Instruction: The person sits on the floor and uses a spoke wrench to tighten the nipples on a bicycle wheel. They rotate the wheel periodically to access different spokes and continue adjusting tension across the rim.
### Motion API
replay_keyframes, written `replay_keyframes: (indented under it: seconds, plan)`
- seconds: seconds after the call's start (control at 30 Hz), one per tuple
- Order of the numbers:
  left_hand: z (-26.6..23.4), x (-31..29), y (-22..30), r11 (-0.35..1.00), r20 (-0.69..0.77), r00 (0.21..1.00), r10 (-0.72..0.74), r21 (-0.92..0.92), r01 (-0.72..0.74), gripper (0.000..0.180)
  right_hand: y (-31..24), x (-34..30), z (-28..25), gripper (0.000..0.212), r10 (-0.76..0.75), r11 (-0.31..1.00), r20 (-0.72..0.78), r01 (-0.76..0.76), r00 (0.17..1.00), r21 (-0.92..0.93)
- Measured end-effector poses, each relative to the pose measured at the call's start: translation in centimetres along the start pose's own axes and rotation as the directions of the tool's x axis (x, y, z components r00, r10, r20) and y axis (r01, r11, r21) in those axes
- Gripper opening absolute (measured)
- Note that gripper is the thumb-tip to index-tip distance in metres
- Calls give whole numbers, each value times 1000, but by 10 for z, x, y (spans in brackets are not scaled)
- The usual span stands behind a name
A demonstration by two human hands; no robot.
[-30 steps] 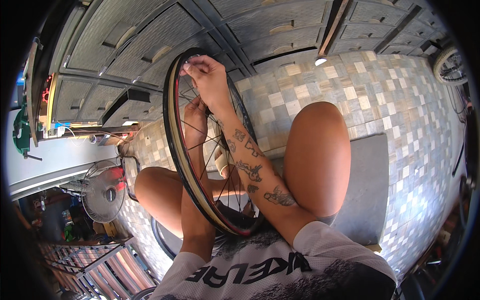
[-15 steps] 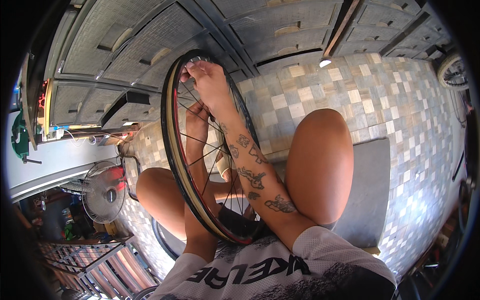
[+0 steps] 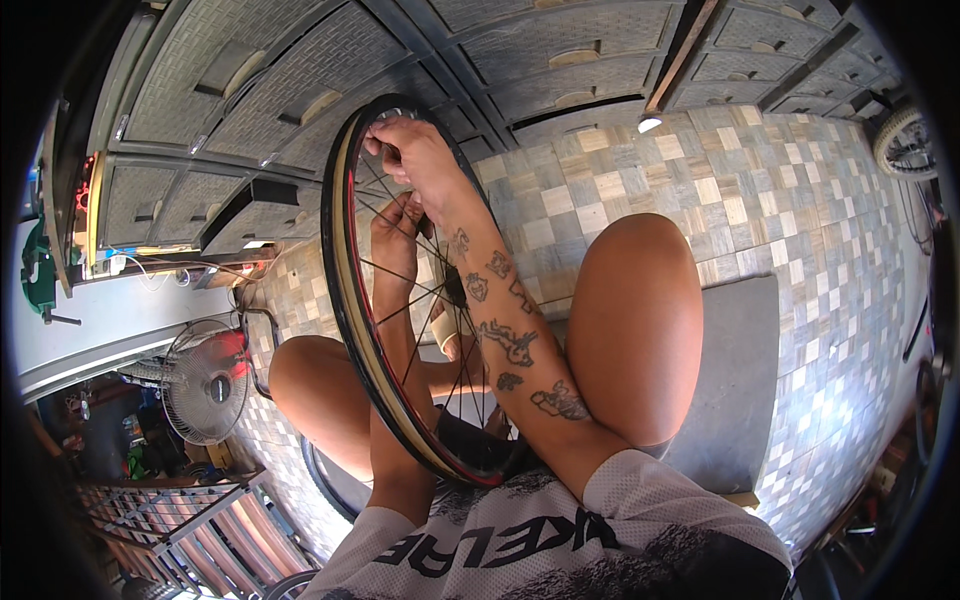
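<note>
One bicycle wheel [image 3: 455, 288] is standing tilted left of the centre of the frame, between the two arms of the seated person. It is showing a black outer edge, a cream band and a red line, and thin dark spokes [image 3: 410, 306] are running to its middle. Both hands are working at its upper part.

The left hand [image 3: 395, 220] is lying inside the circle of the wheel, below the other hand in the frame, and some spokes are crossing in front of its forearm. Its fingers are bending inward, with the thumb and the fingertips standing close together beside a spoke. I cannot tell whether they are pinching something, because the tips are partly hidden.

The right hand [image 3: 412, 155] is resting at the top of the wheel. Its fingers are curling toward the inner side of the rim [image 3: 342, 230], not spreading. The tips are lying at this edge, but I cannot tell if they are pinching a small part there.

To the right of the wheel, a bent knee [image 3: 635, 330] is rising over a grey mat [image 3: 735, 370]. Grey drawers [image 3: 570, 70] are filling the upper part of the frame.
</note>
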State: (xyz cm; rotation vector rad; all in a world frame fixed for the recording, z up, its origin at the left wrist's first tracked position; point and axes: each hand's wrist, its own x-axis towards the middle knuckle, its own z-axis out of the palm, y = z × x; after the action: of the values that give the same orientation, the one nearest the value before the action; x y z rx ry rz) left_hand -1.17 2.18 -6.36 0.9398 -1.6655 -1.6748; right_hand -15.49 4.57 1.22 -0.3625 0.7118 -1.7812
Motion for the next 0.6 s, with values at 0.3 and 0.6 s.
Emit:
replay_keyframes:
  seconds: [0.3,0.6]
  plan:
    - [-3,22,73,978,-204,965,164,-93,-186,25,51,-19,-14,53,-234,933,-270,138,934,-333]
    - [8,41,91,897,-43,995,92,-431,-101,24,75,-35,-17,59,-195,932,-288,86,938,-351]
